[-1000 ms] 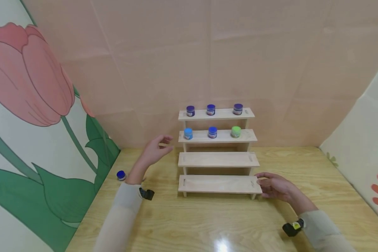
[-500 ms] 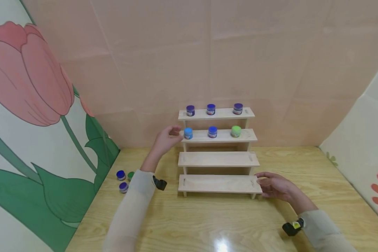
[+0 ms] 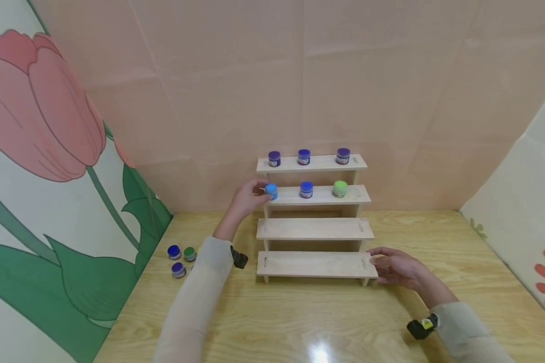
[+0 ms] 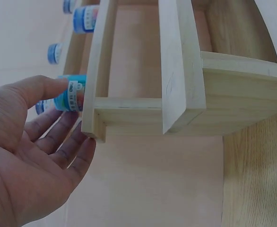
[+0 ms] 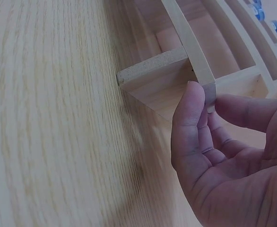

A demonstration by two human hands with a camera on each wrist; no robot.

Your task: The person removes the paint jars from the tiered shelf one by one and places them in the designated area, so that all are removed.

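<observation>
A stepped wooden rack (image 3: 315, 229) with four-tier form stands on the table. At the left end of its second tier from the top is a light blue paint jar (image 3: 271, 190). My left hand (image 3: 247, 199) pinches this jar from the left side; in the left wrist view the thumb lies on the jar (image 4: 72, 90) and the fingers are partly behind it. My right hand (image 3: 399, 269) grips the right end of the lowest shelf (image 5: 208, 94) between thumb and fingers. On the jar's tier also sit a blue jar (image 3: 306, 190) and a light green jar (image 3: 340, 189).
Three dark-lidded jars (image 3: 304, 157) stand along the top tier. Several more jars, one with a green lid (image 3: 189, 254), are on the table (image 3: 272, 322) at left, partly behind the left sleeve. A pink backdrop (image 3: 227, 101) rises behind the rack.
My left hand has moved right and up to the light blue jar and now has its fingers about it. Jars at left came into view. The right hand stays put.
</observation>
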